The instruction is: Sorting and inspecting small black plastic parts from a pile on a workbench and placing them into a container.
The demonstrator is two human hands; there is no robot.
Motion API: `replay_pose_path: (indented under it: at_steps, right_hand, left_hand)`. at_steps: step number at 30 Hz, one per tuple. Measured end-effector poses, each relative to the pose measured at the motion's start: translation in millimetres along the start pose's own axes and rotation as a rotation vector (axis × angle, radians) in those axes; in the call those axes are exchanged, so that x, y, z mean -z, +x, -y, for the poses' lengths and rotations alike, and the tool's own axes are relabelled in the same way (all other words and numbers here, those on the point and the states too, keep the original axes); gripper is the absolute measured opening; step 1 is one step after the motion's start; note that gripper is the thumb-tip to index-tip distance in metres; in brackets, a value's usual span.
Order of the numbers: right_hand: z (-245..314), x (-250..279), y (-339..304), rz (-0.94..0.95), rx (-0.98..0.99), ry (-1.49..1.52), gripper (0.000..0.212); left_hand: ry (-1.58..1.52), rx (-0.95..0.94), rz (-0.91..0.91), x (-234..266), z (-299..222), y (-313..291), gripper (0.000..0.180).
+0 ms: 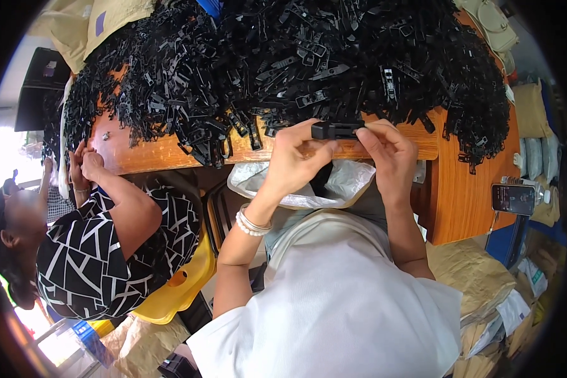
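Observation:
A long black plastic piece (338, 130), shaped like a clip or buckle part, spans the space between my two hands. My left hand (298, 156) grips its left end with fingers closed. My right hand (389, 146) pinches its right end between thumb and fingers. A large heap of similar black plastic pieces (296, 69) covers the wooden table (431, 142) just beyond my hands. Below them, an open white-lined sack (356, 179) rests at my lap with something dark inside, partly hidden by my left hand.
To my left, a person in a black-and-white patterned top (94, 252) sits on a yellow chair (176, 290), hands at the table edge. A phone (513, 198) stands at the right. Brown paper sacks (469, 271) lie below it. A beige bag (116, 22) is at the far left.

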State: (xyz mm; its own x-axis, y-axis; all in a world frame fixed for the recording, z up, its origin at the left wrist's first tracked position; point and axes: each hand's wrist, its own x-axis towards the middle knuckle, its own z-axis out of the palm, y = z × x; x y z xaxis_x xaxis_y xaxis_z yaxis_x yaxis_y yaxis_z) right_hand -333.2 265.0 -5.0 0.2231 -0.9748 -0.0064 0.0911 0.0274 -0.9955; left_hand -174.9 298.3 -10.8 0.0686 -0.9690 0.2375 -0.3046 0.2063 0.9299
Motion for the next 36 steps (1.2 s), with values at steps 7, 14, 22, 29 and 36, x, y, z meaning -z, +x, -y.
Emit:
replay_pose_path:
  at_steps: [7,14,22,29,36]
  right_hand:
    - [-3.0,3.4,-3.1,0.145,0.100,0.017,0.016]
    - [-0.5,-8.2,-6.0,0.174,0.066,0.075,0.022]
    - [-20.9,18.6,-8.4,0.060,-0.104,0.048,0.021]
    - [-34.0,30.5,-18.5,0.086,-0.186,0.010,0.023]
    - [-31.4,30.7,-18.8,0.056,-0.196,0.015,0.021]
  left_hand:
    - [-0.547,0.335,0.064,-3.8,5.1,-1.6,0.017]
    - [-0.591,0.218,0.086,4.5,1.0,-3.3,0.014]
    - [0.085,-0.007,0.079,43.0,12.6,14.3,0.021]
    - [1.041,-0.151,-0.340,98.4,60.6,50.2,0.011]
    - [0.862,-0.327,-0.247,113.8,70.2,129.6,0.009]
